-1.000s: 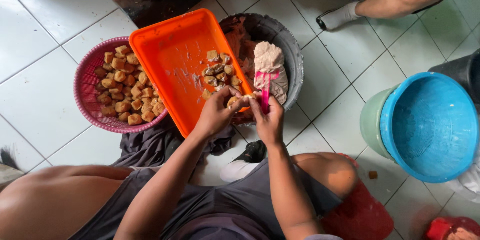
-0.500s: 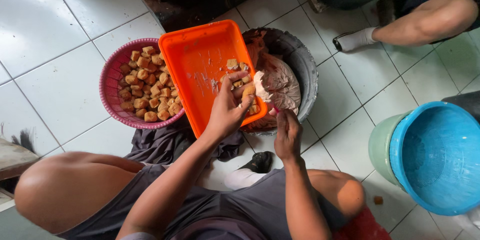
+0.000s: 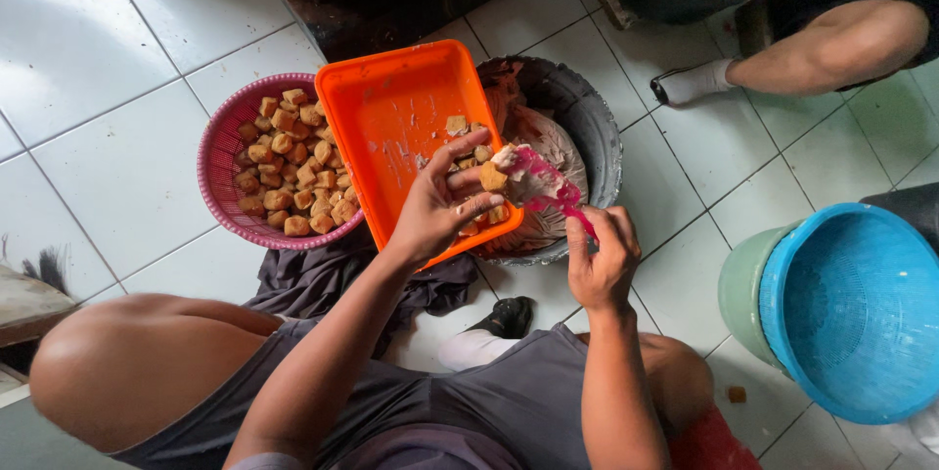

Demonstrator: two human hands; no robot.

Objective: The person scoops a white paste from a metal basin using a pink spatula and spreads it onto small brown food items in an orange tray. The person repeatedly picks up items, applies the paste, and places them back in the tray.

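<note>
The left hand (image 3: 430, 221) sits at centre frame, over the lower right corner of an orange tray (image 3: 396, 128). Its grip is closed around a golden-brown fried tofu puff (image 3: 492, 179), thumb and fingers pinching it at the tray's right edge.

The right hand (image 3: 602, 260) is just right of centre, lower than the left. Its grip is wrapped tight around the handle of a pink spoon (image 3: 548, 191). The spoon's head points up and left and meets the tofu puff; pale filling coats the head.

The orange tray lies tilted across the rims of two vessels. A few loose tofu pieces (image 3: 458, 126) rest near its right side. Left of the tray, a pink basket (image 3: 220, 172) stands on the floor, filled with many fried tofu pieces (image 3: 289, 167). Right of and partly under the tray is a dark grey basin (image 3: 592, 133) holding a pale reddish mixture (image 3: 553, 142).

The floor (image 3: 108, 128) is white tile. A dark cloth (image 3: 313, 279) lies on it below the basket and tray. At lower right of the frame, a blue strainer (image 3: 851, 318) sits in a green bucket (image 3: 738, 289), well apart from both hands.

At upper right, another person's bare leg (image 3: 841, 40) and white sock (image 3: 694, 84) are visible. The person's own knee (image 3: 127, 372) fills the lower left.
</note>
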